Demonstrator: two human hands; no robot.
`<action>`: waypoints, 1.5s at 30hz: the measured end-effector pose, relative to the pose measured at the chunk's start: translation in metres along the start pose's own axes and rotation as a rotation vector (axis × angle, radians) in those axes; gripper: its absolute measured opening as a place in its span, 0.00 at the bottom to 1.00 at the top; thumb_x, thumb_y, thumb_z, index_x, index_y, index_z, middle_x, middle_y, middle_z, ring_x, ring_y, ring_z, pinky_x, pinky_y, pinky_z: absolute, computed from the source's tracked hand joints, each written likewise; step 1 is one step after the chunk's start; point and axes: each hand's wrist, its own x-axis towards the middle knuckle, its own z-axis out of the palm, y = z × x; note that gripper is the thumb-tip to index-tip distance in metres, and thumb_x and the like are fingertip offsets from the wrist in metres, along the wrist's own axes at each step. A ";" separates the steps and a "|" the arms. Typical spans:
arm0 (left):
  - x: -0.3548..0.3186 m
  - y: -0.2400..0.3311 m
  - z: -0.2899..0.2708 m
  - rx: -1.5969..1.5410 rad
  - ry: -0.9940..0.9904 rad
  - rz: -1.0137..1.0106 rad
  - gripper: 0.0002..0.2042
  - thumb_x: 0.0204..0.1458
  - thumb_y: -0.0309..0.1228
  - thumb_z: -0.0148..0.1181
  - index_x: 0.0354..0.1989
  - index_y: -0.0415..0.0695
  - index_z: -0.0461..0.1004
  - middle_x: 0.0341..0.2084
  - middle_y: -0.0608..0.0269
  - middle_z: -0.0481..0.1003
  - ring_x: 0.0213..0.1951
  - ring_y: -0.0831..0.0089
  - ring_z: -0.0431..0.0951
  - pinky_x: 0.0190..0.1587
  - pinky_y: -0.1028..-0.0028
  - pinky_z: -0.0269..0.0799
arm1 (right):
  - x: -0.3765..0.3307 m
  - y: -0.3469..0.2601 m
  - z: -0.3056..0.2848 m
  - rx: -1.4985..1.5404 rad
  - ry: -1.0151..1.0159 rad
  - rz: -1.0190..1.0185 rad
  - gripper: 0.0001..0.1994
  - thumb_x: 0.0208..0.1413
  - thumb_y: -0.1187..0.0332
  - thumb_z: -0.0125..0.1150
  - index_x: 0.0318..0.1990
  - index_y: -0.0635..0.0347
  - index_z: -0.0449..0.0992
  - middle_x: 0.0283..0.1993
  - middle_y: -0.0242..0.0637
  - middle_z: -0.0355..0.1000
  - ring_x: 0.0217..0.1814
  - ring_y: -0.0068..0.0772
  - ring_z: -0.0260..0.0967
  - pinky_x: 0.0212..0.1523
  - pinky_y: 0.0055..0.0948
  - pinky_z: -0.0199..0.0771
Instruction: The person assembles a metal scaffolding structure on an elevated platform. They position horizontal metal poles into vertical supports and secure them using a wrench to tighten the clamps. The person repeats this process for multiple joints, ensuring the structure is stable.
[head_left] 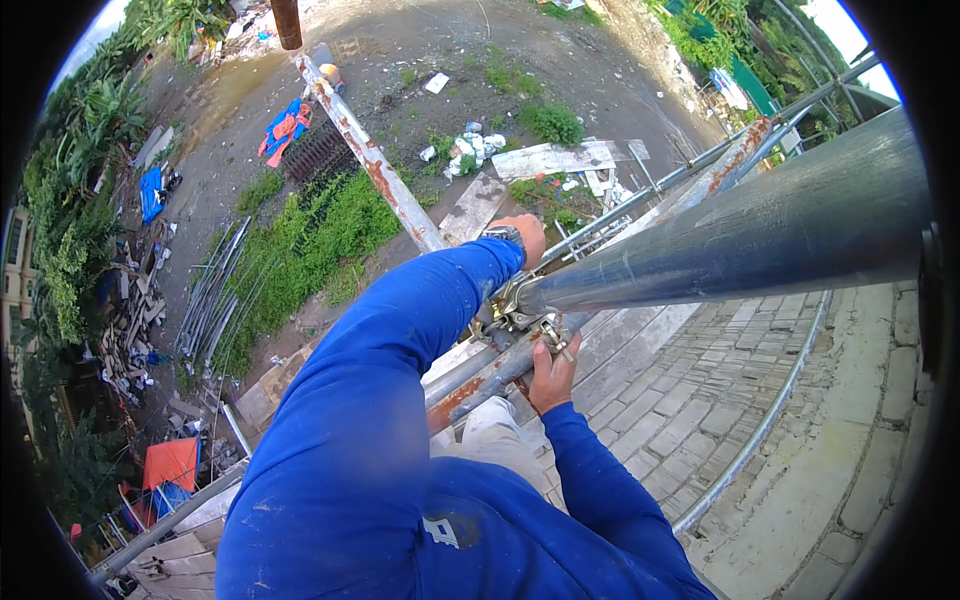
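Observation:
My right hand [553, 376] is closed at a brass-coloured scaffold coupler [550, 328], thumb and fingers pinching its bolt end. Another coupler [512, 300] sits at the joint where a thick grey upright tube [720, 225] meets a rusty horizontal tube [480, 390]. Beyond that joint is my left hand [530, 240], reaching past the upright with a watch [505, 236] on its wrist. Only the back of this hand shows; its fingers are hidden, so what they hold cannot be told.
A rust-patched pale tube [372, 160] runs outward to the upper left. Below lies muddy ground with weeds [310, 240], loose metal rods [215, 285] and scattered debris. On the right are a block wall [690, 390] and a curved thin pipe [765, 450]. Planks [185, 560] lie at lower left.

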 end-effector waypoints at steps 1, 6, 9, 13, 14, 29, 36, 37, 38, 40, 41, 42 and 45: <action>-0.007 0.001 -0.013 -0.026 0.073 -0.023 0.16 0.50 0.28 0.58 0.45 0.34 0.79 0.41 0.38 0.81 0.45 0.45 0.84 0.48 0.54 0.79 | -0.001 0.000 -0.001 0.000 -0.007 -0.001 0.39 0.62 0.64 0.59 0.69 0.84 0.45 0.50 0.54 0.74 0.53 0.44 0.73 0.60 0.36 0.68; -0.081 -0.010 -0.054 -0.267 0.425 0.057 0.13 0.61 0.33 0.54 0.45 0.35 0.69 0.35 0.36 0.79 0.39 0.39 0.80 0.42 0.49 0.75 | -0.001 0.011 -0.003 -0.081 -0.006 -0.008 0.39 0.63 0.62 0.59 0.68 0.84 0.46 0.50 0.55 0.75 0.54 0.49 0.73 0.59 0.39 0.69; -0.156 -0.016 -0.051 -0.584 0.684 0.136 0.11 0.61 0.33 0.57 0.46 0.40 0.69 0.30 0.44 0.79 0.33 0.43 0.80 0.39 0.53 0.74 | 0.000 0.008 -0.006 -0.146 0.015 -0.047 0.41 0.63 0.60 0.60 0.69 0.85 0.46 0.50 0.56 0.76 0.54 0.53 0.74 0.59 0.41 0.69; -0.234 -0.018 -0.013 -1.061 0.753 0.175 0.06 0.65 0.29 0.56 0.40 0.38 0.70 0.31 0.56 0.79 0.34 0.69 0.80 0.41 0.67 0.76 | 0.000 0.011 -0.006 -0.214 -0.001 -0.072 0.41 0.63 0.58 0.59 0.69 0.85 0.45 0.50 0.58 0.77 0.55 0.56 0.75 0.60 0.42 0.70; -0.244 -0.014 -0.002 -1.124 0.805 0.203 0.06 0.65 0.28 0.55 0.40 0.38 0.70 0.33 0.56 0.79 0.36 0.70 0.79 0.43 0.68 0.75 | 0.000 0.010 -0.006 -0.203 -0.015 -0.053 0.41 0.63 0.58 0.59 0.69 0.84 0.46 0.50 0.57 0.77 0.55 0.55 0.75 0.59 0.42 0.70; -0.270 -0.001 0.039 -0.972 0.858 0.326 0.09 0.63 0.27 0.51 0.45 0.34 0.73 0.45 0.51 0.78 0.46 0.65 0.78 0.53 0.68 0.71 | 0.003 0.010 -0.007 -0.263 0.025 -0.115 0.38 0.62 0.57 0.61 0.66 0.82 0.53 0.46 0.56 0.79 0.51 0.58 0.76 0.54 0.43 0.73; -0.283 0.002 0.045 -0.904 0.831 0.279 0.11 0.61 0.25 0.53 0.48 0.33 0.76 0.46 0.45 0.81 0.50 0.56 0.82 0.55 0.64 0.73 | 0.005 0.018 -0.007 -0.325 0.023 -0.152 0.38 0.62 0.56 0.60 0.66 0.82 0.52 0.47 0.57 0.79 0.53 0.60 0.76 0.57 0.44 0.72; -0.284 0.001 0.046 -0.928 0.853 0.276 0.11 0.61 0.24 0.54 0.47 0.33 0.77 0.44 0.45 0.81 0.48 0.56 0.83 0.54 0.64 0.74 | 0.005 0.017 -0.007 -0.354 0.024 -0.185 0.38 0.62 0.56 0.60 0.66 0.82 0.52 0.47 0.57 0.79 0.53 0.60 0.76 0.57 0.44 0.72; -0.286 0.002 0.048 -0.921 0.847 0.281 0.10 0.61 0.24 0.54 0.47 0.33 0.77 0.44 0.45 0.81 0.48 0.56 0.83 0.54 0.64 0.74 | 0.004 0.016 -0.006 -0.325 0.045 -0.154 0.38 0.62 0.57 0.60 0.66 0.81 0.52 0.47 0.57 0.79 0.53 0.60 0.76 0.57 0.44 0.72; -0.290 0.002 0.053 -0.907 0.836 0.288 0.10 0.60 0.23 0.55 0.47 0.33 0.76 0.44 0.45 0.81 0.47 0.56 0.83 0.53 0.65 0.75 | 0.001 0.011 -0.003 -0.268 0.082 -0.093 0.37 0.62 0.57 0.61 0.66 0.80 0.52 0.48 0.57 0.79 0.53 0.59 0.76 0.57 0.44 0.72; -0.287 0.003 0.054 -0.870 0.864 0.335 0.08 0.59 0.22 0.55 0.45 0.33 0.76 0.41 0.45 0.81 0.43 0.55 0.84 0.49 0.66 0.76 | 0.002 0.007 -0.003 -0.259 0.070 -0.107 0.37 0.62 0.58 0.61 0.66 0.79 0.52 0.48 0.58 0.78 0.53 0.59 0.76 0.57 0.44 0.72; -0.285 0.003 0.053 -0.860 0.846 0.323 0.08 0.59 0.22 0.56 0.44 0.33 0.76 0.39 0.45 0.81 0.41 0.55 0.84 0.47 0.66 0.76 | 0.004 0.003 -0.004 -0.249 0.059 -0.121 0.37 0.62 0.58 0.61 0.66 0.78 0.52 0.49 0.58 0.78 0.54 0.59 0.76 0.56 0.44 0.72; -0.282 0.007 0.046 -0.841 0.828 0.312 0.05 0.58 0.20 0.57 0.40 0.35 0.76 0.32 0.47 0.79 0.34 0.55 0.82 0.40 0.65 0.76 | -0.002 0.002 -0.005 -0.281 0.053 -0.114 0.36 0.62 0.58 0.61 0.66 0.76 0.53 0.49 0.58 0.78 0.54 0.59 0.76 0.56 0.44 0.72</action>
